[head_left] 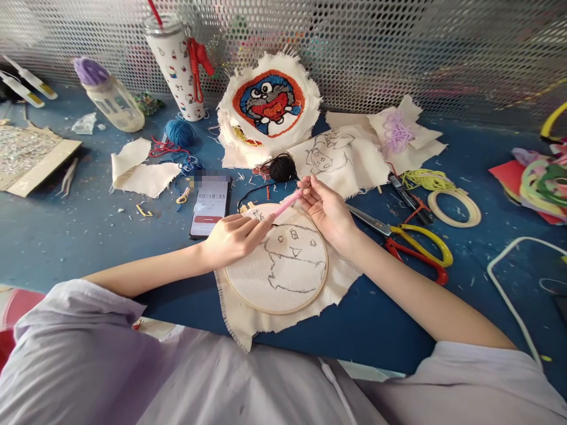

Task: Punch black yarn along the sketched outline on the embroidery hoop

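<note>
Cream cloth in the embroidery hoop (277,262) under both hands shows only a drawn outline (no stitches filled yet). Left hand (233,236) holds the pink punch needle (283,205); right hand (328,211) pinches its tip.

Both bare forearms angle in from the bottom corners toward mid-frame. Left hand (233,236) curled, fingers pinched together; right hand (325,209) bent at the wrist, fingertips pinching too.

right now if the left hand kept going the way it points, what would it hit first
Probably the right hand: the left hand points along the pink tool toward it, over the hoop.
</note>
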Tool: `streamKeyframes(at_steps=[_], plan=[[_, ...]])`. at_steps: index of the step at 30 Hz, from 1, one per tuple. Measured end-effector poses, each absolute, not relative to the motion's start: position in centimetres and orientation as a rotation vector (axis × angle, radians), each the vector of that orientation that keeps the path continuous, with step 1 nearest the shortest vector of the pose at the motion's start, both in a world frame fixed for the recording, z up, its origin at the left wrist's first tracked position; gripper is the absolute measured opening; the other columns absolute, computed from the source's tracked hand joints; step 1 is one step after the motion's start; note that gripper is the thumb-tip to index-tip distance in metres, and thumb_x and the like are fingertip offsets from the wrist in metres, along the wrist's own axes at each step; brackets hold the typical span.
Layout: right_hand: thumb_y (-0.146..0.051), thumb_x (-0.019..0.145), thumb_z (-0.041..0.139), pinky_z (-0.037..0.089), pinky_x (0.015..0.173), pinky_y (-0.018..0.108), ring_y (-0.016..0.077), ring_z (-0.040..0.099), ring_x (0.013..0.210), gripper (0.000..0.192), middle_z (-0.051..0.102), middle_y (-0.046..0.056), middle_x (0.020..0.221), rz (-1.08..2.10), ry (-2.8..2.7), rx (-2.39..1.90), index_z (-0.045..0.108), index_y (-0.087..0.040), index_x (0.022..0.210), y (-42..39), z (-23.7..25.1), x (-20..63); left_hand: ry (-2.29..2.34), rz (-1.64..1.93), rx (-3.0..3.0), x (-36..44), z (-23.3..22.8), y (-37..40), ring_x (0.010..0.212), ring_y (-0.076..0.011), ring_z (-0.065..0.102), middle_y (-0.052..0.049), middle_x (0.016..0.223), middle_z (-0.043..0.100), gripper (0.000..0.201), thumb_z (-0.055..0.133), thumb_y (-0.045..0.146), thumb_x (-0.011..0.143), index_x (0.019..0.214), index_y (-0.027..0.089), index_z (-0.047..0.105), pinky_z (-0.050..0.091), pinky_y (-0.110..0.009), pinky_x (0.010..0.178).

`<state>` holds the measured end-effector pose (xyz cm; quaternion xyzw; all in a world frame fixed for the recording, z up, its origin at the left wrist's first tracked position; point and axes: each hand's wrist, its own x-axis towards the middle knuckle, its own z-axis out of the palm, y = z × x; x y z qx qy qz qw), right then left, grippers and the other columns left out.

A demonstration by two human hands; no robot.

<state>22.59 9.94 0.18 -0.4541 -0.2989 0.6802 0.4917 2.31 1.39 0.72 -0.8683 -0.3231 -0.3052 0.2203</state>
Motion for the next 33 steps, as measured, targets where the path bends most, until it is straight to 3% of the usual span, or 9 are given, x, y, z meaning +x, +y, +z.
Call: streamKeyframes(at_steps=[8, 14, 20, 24, 28, 33], plan=[[-0.035, 0.079, 0.073, 0.059, 0.087, 0.020, 0.0081, 0.070, 0.080, 0.011, 0.075, -0.004, 0.082, 1.661, -0.738, -1.091, 0.070, -0.026, 0.075, 9.9, 0.2, 22.7, -0.756, -0.740, -2.402, 1.9, 0.9, 1.3, 0.046, -0.0107, 0.051, 0.002, 0.058, 0.057, 0.033, 0.053, 0.008, 0.090, 0.122, 0.011, 0.058, 0.037, -0.027, 0.040], [-0.031, 0.081, 0.072, 0.058, 0.083, 0.017, 0.0059, 0.069, 0.078, 0.009, 0.075, -0.005, 0.080, 1.704, -0.686, -1.051, 0.071, -0.024, 0.075, 10.0, 0.1, 22.7, -0.757, -0.754, -2.377, 2.0, 0.8, 1.2, 0.047, -0.0089, 0.052, 0.001, 0.062, 0.059, 0.011, 0.053, 0.011, 0.092, 0.097, 0.015, 0.063, 0.038, -0.025, 0.041], [-0.026, 0.087, 0.065, 0.058, 0.083, 0.015, 0.0040, 0.066, 0.068, 0.016, 0.075, -0.006, 0.078, 1.655, -0.672, -1.049, 0.071, -0.025, 0.072, 10.2, 0.4, 23.0, -1.166, -0.883, -2.438, 2.6, 1.0, 0.5, 0.080, -0.0148, 0.058, -0.006, 0.095, 0.063, 0.006, 0.059, 0.013, 0.089, 0.089, 0.019, 0.060, 0.037, -0.022, 0.047], [-0.030, 0.082, 0.072, 0.058, 0.087, 0.018, 0.0056, 0.067, 0.071, 0.010, 0.075, -0.004, 0.079, 1.591, -0.736, -1.026, 0.072, -0.025, 0.074, 10.3, 0.4, 23.2, -1.268, -0.984, -2.453, 2.7, 1.1, 0.2, 0.082, -0.0144, 0.054, -0.006, 0.100, 0.060, 0.002, 0.060, 0.020, 0.090, 0.089, 0.021, 0.061, 0.040, -0.023, 0.053], [-0.034, 0.078, 0.075, 0.058, 0.090, 0.023, 0.0081, 0.068, 0.076, 0.009, 0.074, -0.003, 0.080, 1.508, -0.797, -1.050, 0.073, -0.025, 0.075, 10.4, 0.2, 23.4, -0.994, -1.049, -2.585, 2.6, 1.0, 0.1, 0.085, -0.0164, 0.057, -0.008, 0.105, 0.064, 0.007, 0.063, 0.017, 0.089, 0.095, 0.017, 0.060, 0.051, -0.030, 0.071], [-0.034, 0.078, 0.074, 0.057, 0.088, 0.022, 0.0072, 0.067, 0.073, 0.011, 0.073, -0.003, 0.079, 1.454, -0.802, -1.070, 0.073, -0.024, 0.075, 10.7, 0.0, 23.5, -0.593, -0.985, -2.946, 3.0, 0.6, 0.0, 0.086, -0.0165, 0.064, -0.008, 0.098, 0.070, 0.005, 0.056, 0.015, 0.093, 0.089, 0.013, 0.059, 0.052, -0.027, 0.071]])
